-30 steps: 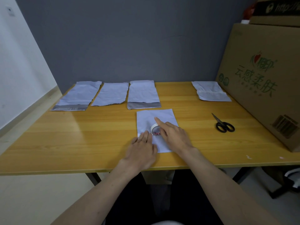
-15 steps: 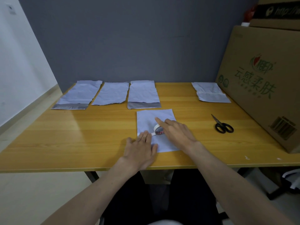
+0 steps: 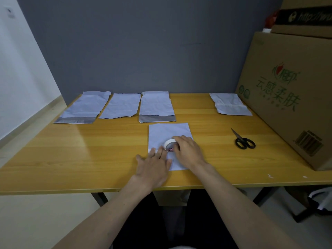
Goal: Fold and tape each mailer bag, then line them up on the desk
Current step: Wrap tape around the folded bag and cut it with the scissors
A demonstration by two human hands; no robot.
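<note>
1. Folded bag [image 3: 168,133]: white, lies flat near the desk's near edge, centre-right. No tape strip visible on it that I can make out.
2. Tape roll [image 3: 170,145] stands on edge on the bag's near half.
3. Right hand [image 3: 188,151]: fingers curled over and round the roll, gripping it from the right/near side. Fingertips are partly hidden behind the roll.
4. Left hand [image 3: 154,165]: flat, fingers straight and slightly spread, pressing the bag's near-left corner onto the desk [image 3: 89,155]; tips sit just beside the roll.
5. Step in hand, as I read it: taping this bag. Fold looks done; left hand pins it while right works the roll.
6. Next move prob. needs: free the tape end, pull a strip across the fold, keep the left hand down so the bag doesn't slide or spring open. Thin plastic, likely slippery on the wood.
7. Scissors [image 3: 243,140] lie to the right, well apart from both hands; a reach will be needed if the strip gets cut rather than torn.
8. Far side: three bags in a row at far left [image 3: 122,105], touching or nearly so; two show a grey band at the near end. A fourth bag [image 3: 230,105] lies far right, apart from the row.
9. Cardboard box [image 3: 287,97] stands along the right edge of the desk.
10. Progress guess: mid-task; can't tell from here which far bags are taped.
</note>
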